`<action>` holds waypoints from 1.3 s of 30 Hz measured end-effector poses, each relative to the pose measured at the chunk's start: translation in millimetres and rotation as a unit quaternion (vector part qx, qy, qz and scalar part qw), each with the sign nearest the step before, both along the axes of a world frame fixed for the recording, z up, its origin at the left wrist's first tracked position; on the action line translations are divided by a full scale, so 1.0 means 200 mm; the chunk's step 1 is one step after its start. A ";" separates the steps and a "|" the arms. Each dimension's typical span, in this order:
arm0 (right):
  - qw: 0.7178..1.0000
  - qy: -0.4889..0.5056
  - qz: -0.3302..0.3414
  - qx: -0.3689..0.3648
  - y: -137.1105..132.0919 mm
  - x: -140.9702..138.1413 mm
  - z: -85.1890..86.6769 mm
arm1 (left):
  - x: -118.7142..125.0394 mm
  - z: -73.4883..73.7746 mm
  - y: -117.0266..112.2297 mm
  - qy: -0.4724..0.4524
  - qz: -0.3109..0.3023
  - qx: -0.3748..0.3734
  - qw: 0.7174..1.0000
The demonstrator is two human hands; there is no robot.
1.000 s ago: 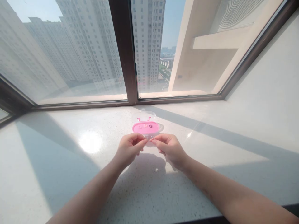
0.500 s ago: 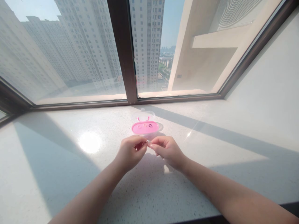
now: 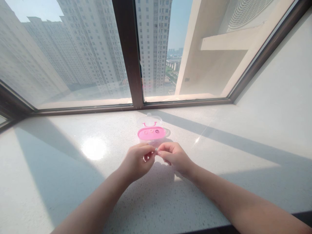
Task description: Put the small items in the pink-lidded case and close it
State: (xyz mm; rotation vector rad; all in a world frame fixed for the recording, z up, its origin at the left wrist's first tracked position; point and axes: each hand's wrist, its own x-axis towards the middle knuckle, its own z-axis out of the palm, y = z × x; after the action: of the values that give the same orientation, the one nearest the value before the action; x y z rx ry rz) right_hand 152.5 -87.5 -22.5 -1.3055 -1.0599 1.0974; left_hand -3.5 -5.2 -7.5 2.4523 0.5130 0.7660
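Observation:
My left hand [image 3: 136, 160] and my right hand [image 3: 174, 156] meet fingertip to fingertip just above the white stone sill [image 3: 73, 182]. Between the fingertips they pinch a tiny pale item [image 3: 156, 150], too small to identify. Just beyond the hands lies a small pink case [image 3: 151, 133] with a clear lid [image 3: 152, 121] folded back. The pink tray holds a few small rings. Both forearms reach in from the bottom edge.
A dark window frame [image 3: 128, 65] and glass panes stand behind the sill, with tall buildings outside. A white wall [image 3: 280, 97] rises at the right. Bands of shadow cross the sill, and a bright sun spot [image 3: 94, 148] lies left of the case.
The hands drew back a little from the case's front edge toward me, and their fingertips closed together on the tiny item. The case has not moved.

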 end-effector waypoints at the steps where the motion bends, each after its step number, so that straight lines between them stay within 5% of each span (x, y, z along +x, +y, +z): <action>1: 1.000 0.000 0.000 -0.001 0.00 0.00 0.00 | 0.00 0.00 0.00 0.001 -0.003 0.002 1.000; 15: 0.999 0.035 0.002 -0.011 0.00 0.00 0.01 | -0.01 0.02 -0.01 -0.006 -0.030 -0.013 0.999; 31: 0.998 0.045 -0.025 0.030 -0.01 0.02 0.00 | 0.00 0.02 -0.01 0.022 0.024 -0.044 0.999; 39: 0.998 -0.024 -0.029 0.049 -0.01 0.01 0.02 | 0.01 0.02 0.00 0.034 0.030 -0.046 0.998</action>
State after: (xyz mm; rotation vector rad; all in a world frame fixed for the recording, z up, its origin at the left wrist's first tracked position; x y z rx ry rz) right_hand 154.8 -90.3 -19.3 -1.2815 -1.0918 0.9629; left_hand -2.5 -5.7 -3.3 2.3933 0.6363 0.6682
